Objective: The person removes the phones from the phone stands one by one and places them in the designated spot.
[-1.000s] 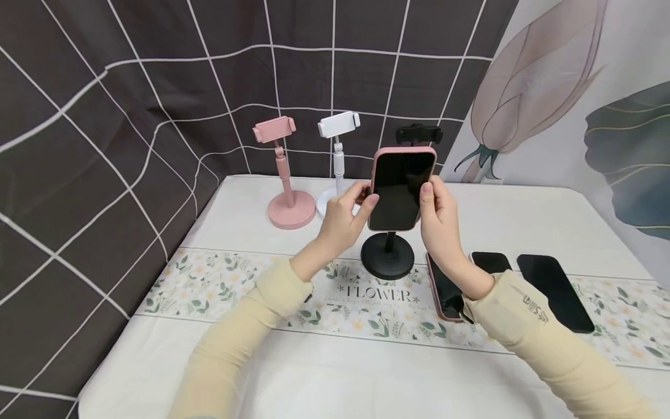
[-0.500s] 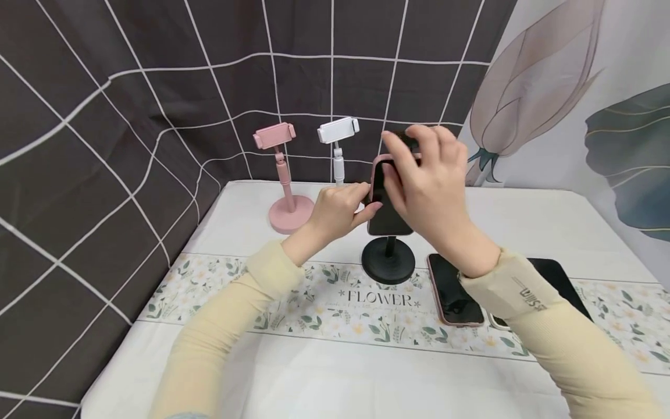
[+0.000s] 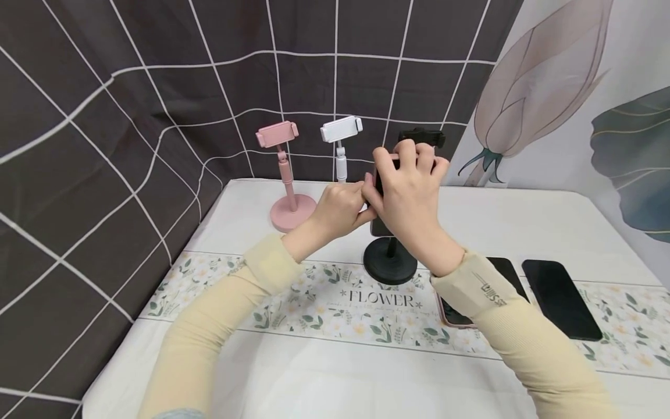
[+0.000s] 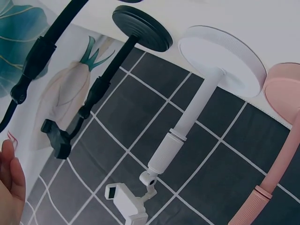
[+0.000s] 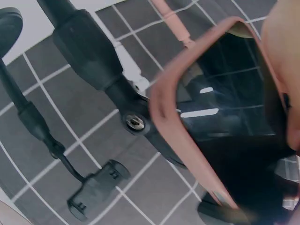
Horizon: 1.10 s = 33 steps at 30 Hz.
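Note:
A smartphone (image 3: 380,226) in a pink case stands upright at a black phone stand (image 3: 389,265) with a round base. My left hand (image 3: 336,210) grips the phone's left edge, thumb in front; its other fingers are partly hidden behind. Across the phone's front reaches my right hand (image 3: 410,195), its fingers bent over the top and its thumb touching the left hand near the left edge. Close up in the right wrist view, the phone's screen (image 5: 225,101) sits before the stand's pole (image 5: 89,49). Only fingers (image 4: 18,176) of the left hand show in the left wrist view.
Behind stand a pink phone stand (image 3: 277,135), a white one (image 3: 341,129) and another black one (image 3: 421,137). On the table's right lie several phones, among them a black phone (image 3: 562,299) and a pink-edged one (image 3: 454,313) partly under the right forearm. A dark gridded curtain hangs behind.
My right hand has left the phone's right edge, risen over its top, then come down and left across the screen to meet the left hand. The left hand stays at the left edge.

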Available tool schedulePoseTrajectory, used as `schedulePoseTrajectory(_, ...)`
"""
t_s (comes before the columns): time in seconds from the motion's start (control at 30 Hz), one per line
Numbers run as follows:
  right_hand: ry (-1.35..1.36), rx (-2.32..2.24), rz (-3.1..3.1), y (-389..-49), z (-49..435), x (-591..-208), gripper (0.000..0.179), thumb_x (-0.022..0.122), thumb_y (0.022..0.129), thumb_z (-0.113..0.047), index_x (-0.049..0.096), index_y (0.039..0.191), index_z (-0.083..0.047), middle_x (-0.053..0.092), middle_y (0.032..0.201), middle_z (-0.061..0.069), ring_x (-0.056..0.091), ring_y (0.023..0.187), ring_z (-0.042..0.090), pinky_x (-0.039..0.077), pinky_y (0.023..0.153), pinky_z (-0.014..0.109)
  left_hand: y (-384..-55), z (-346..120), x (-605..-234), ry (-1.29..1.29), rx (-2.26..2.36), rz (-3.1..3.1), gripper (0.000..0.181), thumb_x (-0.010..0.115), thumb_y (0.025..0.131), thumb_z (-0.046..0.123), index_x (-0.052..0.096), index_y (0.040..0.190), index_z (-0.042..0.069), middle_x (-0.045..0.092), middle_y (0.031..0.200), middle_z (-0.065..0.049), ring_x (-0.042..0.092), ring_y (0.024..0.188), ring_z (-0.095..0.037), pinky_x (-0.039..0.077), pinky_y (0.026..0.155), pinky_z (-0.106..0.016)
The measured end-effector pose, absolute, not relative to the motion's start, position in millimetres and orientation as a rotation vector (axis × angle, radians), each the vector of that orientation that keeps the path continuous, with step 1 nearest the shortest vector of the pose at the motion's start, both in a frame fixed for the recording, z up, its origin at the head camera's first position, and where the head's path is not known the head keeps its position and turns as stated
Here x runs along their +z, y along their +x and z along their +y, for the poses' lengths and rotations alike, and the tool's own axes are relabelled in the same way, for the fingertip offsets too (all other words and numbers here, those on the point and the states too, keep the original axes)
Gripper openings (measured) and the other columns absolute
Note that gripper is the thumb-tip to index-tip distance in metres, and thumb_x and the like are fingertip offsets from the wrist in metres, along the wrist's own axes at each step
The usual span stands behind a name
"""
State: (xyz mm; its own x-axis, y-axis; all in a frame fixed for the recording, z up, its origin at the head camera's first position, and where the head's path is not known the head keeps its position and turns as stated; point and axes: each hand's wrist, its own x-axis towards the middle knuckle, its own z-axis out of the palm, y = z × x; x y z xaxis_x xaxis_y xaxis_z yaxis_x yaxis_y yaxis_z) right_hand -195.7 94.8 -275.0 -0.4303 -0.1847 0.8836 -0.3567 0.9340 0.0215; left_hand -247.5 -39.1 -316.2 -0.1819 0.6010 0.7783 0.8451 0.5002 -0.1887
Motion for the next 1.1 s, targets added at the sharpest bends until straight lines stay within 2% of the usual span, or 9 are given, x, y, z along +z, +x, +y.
schedulePoseTrajectory(0.07, 0.403, 0.242, -1.997, -199, 95, -276, 0.012, 0.052, 0.085, -0.014, 0.051, 0.091, -0.003, 0.047, 0.094, 0.020, 0.036, 0.090, 0.037, 0.023, 0.073, 0.052, -247, -39, -317, -1.203, -0.376, -1.911, 0.026, 0.070, 0.079, 0.026, 0.063, 0.085, 0.001, 0.057, 0.064, -0.004, 0.051, 0.046, -0.018, 0.039, 0.043, -0.028)
schedulePoseTrajectory(0.17, 0.420, 0.271, -1.966, -203, 97, -276, 0.010, 0.052, 0.079, -0.008, 0.051, 0.087, -0.003, 0.047, 0.092, 0.019, 0.034, 0.088, 0.037, 0.021, 0.074, 0.053, -245, -39, -316, -1.218, -0.403, -1.930, 0.022, 0.069, 0.079, 0.023, 0.062, 0.084, 0.002, 0.057, 0.063, -0.003, 0.050, 0.046, -0.016, 0.039, 0.043, -0.028)
schedulePoseTrajectory(0.27, 0.422, 0.263, -1.950, -206, 98, -275, 0.011, 0.052, 0.076, -0.006, 0.051, 0.086, -0.003, 0.047, 0.090, 0.019, 0.034, 0.086, 0.038, 0.021, 0.074, 0.054, -244, -39, -314, -1.253, -0.484, -1.960, 0.017, 0.068, 0.080, 0.019, 0.057, 0.075, 0.005, 0.056, 0.061, -0.002, 0.049, 0.048, -0.014, 0.038, 0.045, -0.027)
schedulePoseTrajectory(0.47, 0.440, 0.246, -1.968, -209, 99, -273, 0.010, 0.051, 0.075, -0.005, 0.050, 0.085, -0.004, 0.048, 0.089, 0.019, 0.037, 0.088, 0.040, 0.023, 0.075, 0.055, -246, -42, -311, -1.330, -0.731, -2.011, 0.014, 0.066, 0.079, 0.012, 0.055, 0.072, 0.006, 0.057, 0.061, -0.004, 0.053, 0.055, -0.014, 0.042, 0.053, -0.026)
schedulePoseTrajectory(0.73, 0.449, 0.271, -1.996, -209, 100, -272, 0.011, 0.051, 0.073, -0.004, 0.048, 0.084, -0.004, 0.048, 0.089, 0.020, 0.037, 0.088, 0.040, 0.023, 0.074, 0.055, -250, -44, -315, -1.388, -0.877, -2.039, 0.013, 0.061, 0.084, 0.008, 0.054, 0.073, 0.005, 0.054, 0.062, -0.005, 0.049, 0.056, -0.014, 0.037, 0.054, -0.023)
schedulePoseTrajectory(1.0, 0.468, 0.348, -2.026, -207, 103, -267, 0.009, 0.048, 0.072, -0.006, 0.046, 0.080, -0.004, 0.046, 0.088, 0.019, 0.036, 0.087, 0.040, 0.023, 0.072, 0.054, -250, -43, -319, -1.358, -0.926, -2.030, 0.013, 0.064, 0.085, 0.011, 0.055, 0.078, 0.005, 0.053, 0.064, -0.005, 0.049, 0.057, -0.014, 0.038, 0.055, -0.022)
schedulePoseTrajectory(1.1, 0.468, 0.358, -2.035, -206, 103, -266, 0.008, 0.049, 0.072, -0.007, 0.046, 0.079, -0.004, 0.046, 0.088, 0.019, 0.036, 0.087, 0.041, 0.024, 0.072, 0.054, -249, -42, -321, -1.357, -0.968, -2.021, 0.025, 0.059, 0.093, 0.027, 0.058, 0.083, 0.004, 0.052, 0.065, -0.006, 0.048, 0.058, -0.015, 0.037, 0.056, -0.022)
